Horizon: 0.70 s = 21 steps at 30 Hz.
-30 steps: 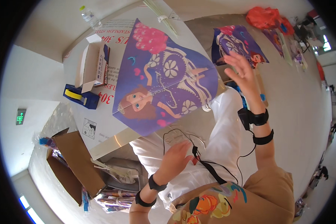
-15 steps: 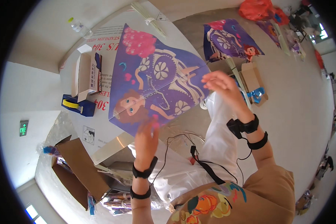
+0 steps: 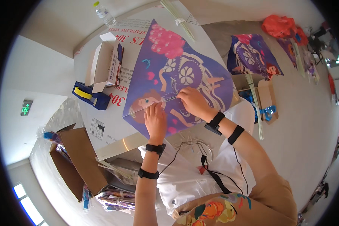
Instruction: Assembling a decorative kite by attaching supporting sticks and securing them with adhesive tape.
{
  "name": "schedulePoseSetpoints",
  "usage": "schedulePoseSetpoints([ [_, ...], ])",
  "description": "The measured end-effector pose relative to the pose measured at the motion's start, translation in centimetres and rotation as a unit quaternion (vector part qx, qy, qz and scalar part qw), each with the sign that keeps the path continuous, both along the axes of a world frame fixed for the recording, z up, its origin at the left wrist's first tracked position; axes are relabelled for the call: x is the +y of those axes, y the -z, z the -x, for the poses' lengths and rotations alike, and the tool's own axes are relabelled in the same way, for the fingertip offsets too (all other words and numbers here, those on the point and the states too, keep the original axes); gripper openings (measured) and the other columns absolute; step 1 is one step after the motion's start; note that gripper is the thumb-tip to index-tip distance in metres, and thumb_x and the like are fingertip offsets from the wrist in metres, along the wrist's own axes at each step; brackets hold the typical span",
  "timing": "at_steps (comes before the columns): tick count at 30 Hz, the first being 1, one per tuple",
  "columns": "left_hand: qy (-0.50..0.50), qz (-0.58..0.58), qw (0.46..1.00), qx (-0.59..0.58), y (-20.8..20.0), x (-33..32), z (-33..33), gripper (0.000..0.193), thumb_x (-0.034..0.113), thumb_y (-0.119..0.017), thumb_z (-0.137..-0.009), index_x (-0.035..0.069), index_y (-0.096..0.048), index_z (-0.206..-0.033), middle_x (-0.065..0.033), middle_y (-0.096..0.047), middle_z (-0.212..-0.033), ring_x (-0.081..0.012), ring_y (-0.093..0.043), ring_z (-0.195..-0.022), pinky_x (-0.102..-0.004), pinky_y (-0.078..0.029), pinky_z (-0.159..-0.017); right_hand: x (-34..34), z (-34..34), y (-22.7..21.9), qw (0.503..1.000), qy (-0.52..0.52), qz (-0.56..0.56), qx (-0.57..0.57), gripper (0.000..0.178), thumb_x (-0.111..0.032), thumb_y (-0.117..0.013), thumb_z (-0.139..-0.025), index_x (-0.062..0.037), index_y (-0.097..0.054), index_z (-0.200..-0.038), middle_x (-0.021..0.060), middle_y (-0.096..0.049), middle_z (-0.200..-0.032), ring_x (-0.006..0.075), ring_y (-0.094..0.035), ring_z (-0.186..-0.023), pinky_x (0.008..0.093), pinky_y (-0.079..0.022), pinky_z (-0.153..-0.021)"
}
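Purple sheet: We found it spread face up on the tabletop, its near side reaching past the edge toward the person, which we judged kept its middle within easy reach of both hands.
Pale line: It ran slantwise across the print; we could not tell whether it was a seam or a slim rod.
Left hand: Its fingers rested on the print beside that line, probably to keep the material from sliding.
Right hand: Its fingertips were drawn together at the line, just beyond the other hand, a pose that we read as suited to fine work.
Grip: We could not tell whether either hand had anything between its fingers, since the contact was too small to make out.
Tape dispenser: Blue, with a yellow roll, it stood left of the sheet, presumably kept within reach but out of the way.
Open carton: It sat just beyond the dispenser, clear of the print.
Stick bundle: Tied at its middle, it lay near the far corner, where we supposed it left the working area free.
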<state>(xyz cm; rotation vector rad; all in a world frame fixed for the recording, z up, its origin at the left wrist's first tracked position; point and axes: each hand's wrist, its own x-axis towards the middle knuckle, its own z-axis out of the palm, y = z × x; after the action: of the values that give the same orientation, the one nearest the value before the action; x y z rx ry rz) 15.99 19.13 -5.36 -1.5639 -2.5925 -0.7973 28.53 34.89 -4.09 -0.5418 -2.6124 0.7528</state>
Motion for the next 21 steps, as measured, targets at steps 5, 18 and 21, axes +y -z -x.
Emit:
schedulePoseSetpoints([
  [5, 0.009, 0.019, 1.0, 0.01, 0.6, -0.8, 0.7, 0.042, 0.009, -0.066, -0.075, 0.006, -0.055, -0.116, -0.007, -0.056, -0.117, -0.0275, -0.051, -0.111, -0.0404, -0.04, -0.093, -0.7, 0.9, 1.1, 0.995, -0.029, -0.095, -0.016, 0.022, -0.001, -0.061, -0.074, -0.0048, -0.063, -0.095, 0.0059, -0.059, -0.092, 0.0245, -0.054, -0.094, 0.0365, -0.04, -0.087],
  [18, 0.062, 0.013, 0.996, -0.066, 0.0, -0.9, 1.6, 0.036, 0.01, -0.067, -0.078, 0.005, -0.059, -0.113, -0.0104, -0.056, -0.11, -0.0319, -0.053, -0.105, -0.0433, -0.042, -0.091, -0.5, 0.1, 1.2, 0.997, -0.052, 0.003, -0.058, 0.017, -0.007, -0.067, -0.077, -0.0071, -0.058, -0.091, 0.0074, -0.055, -0.091, 0.0268, -0.054, -0.092, 0.0389, -0.043, -0.082],
  [21, 0.08, -0.007, 0.995, -0.06, 0.9, -0.5, 0.8, 0.045, 0.017, -0.066, -0.08, 0.003, -0.055, -0.122, -0.0121, -0.054, -0.122, -0.0311, -0.049, -0.117, -0.0425, -0.039, -0.099, -2.2, 0.5, 1.3, 0.997, -0.057, 0.046, -0.005, 0.024, -0.01, -0.065, -0.081, -0.0038, -0.059, -0.103, 0.0102, -0.057, -0.105, 0.0285, -0.054, -0.103, 0.0395, -0.043, -0.089],
])
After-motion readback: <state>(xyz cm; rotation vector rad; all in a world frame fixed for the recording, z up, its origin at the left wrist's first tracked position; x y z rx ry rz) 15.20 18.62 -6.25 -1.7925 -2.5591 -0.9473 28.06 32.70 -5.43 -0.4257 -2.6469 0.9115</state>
